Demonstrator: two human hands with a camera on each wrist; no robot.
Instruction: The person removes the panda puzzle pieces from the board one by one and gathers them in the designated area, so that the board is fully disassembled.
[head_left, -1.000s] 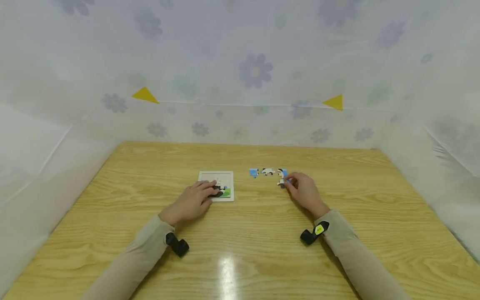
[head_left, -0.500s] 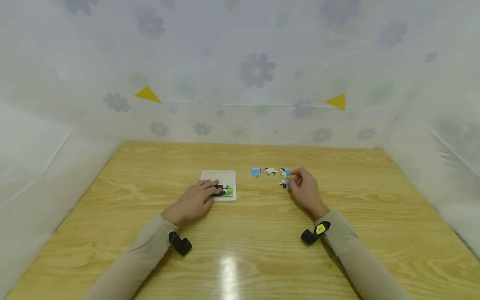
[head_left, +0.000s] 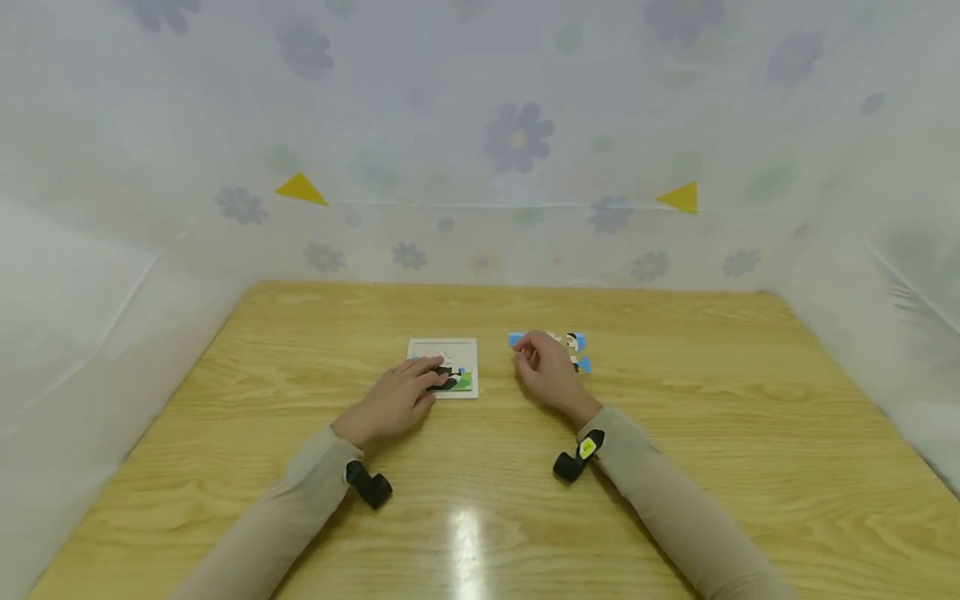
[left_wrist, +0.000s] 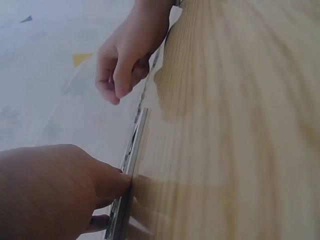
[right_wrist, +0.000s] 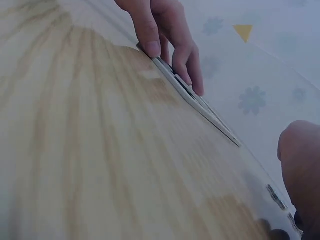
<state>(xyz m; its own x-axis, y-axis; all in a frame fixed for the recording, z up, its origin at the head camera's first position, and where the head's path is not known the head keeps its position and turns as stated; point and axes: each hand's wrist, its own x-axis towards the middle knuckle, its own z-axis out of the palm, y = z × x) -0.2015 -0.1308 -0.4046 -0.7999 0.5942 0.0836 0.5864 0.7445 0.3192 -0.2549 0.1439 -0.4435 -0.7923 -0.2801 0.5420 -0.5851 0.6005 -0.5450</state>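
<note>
At the far left, a yellow triangle (head_left: pixel 302 189) marks the flower-patterned curtain (head_left: pixel 420 100) behind the wood-grain table (head_left: pixel 225 467). Nearer, a tan sleeve (head_left: pixel 277 508) and a black wrist camera (head_left: pixel 369 485) lead to the left hand (head_left: pixel 390 404). It lies over the left part of a white puzzle tray (head_left: pixel 442 342), fingers apart and resting on the inlaid picture (head_left: pixel 463 381), whose black, white and green parts show at the tray's near right. The right wrist view puts the thumb at the near edge, with nothing clamped.

To the right of the tray, a blue piece (head_left: pixel 514 340) lies on the table near the fingertips of the right hand (head_left: pixel 551 375). That hand is raised and loosely curled, with nothing visible between thumb and fingers; I cannot tell whether the tips touch each other. Its back partly hides a pale piece (head_left: pixel 556 337). Right of it lie 2 more: a black, white and blue piece (head_left: pixel 576 342) on the far side and a blue-and-black piece (head_left: pixel 585 365) nearer.
</note>
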